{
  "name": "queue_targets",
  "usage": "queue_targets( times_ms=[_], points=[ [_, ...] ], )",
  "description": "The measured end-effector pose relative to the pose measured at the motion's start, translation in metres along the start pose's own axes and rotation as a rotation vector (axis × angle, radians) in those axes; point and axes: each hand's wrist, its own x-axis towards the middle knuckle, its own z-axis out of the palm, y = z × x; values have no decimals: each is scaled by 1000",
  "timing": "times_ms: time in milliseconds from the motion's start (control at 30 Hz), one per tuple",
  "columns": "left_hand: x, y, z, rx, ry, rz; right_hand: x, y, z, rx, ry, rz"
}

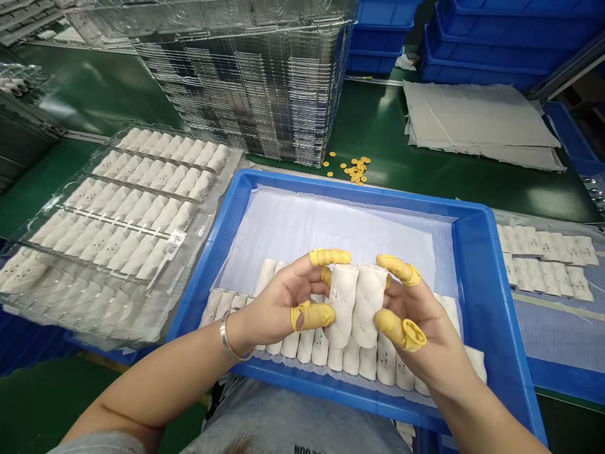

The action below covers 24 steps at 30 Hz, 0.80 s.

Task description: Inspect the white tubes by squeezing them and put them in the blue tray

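Above the blue bin (486, 265) I hold two white, wavy-sided cylindrical pieces upright, side by side and touching. My left hand (302, 293), with yellow finger cots, is closed on the left white cylindrical piece (342, 309), which bears small dark marks. Also in yellow cots, my right hand (411, 315) grips the right white cylindrical piece (368, 309) between thumb and fingers. Below them, a row of similar white pieces (385, 359) lies on a white sheet (331, 221) in the bin. My hands cover part of that row.
At left, a clear plastic tray (189, 249) holds rows of white pieces. Behind the bin rise stacked clear trays (255, 94), with loose yellow finger cots (357, 170) beside them. Flat sheets (477, 120) lie at back right, near blue crates (510, 44). Another bin with white pieces (543, 252) stands right.
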Motion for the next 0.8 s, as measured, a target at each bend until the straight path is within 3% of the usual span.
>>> queue_targets(
  times_ms=[800],
  points=[
    [4,1,2,-1,54,35,-2,-1,3,39,-26,42]
  ],
)
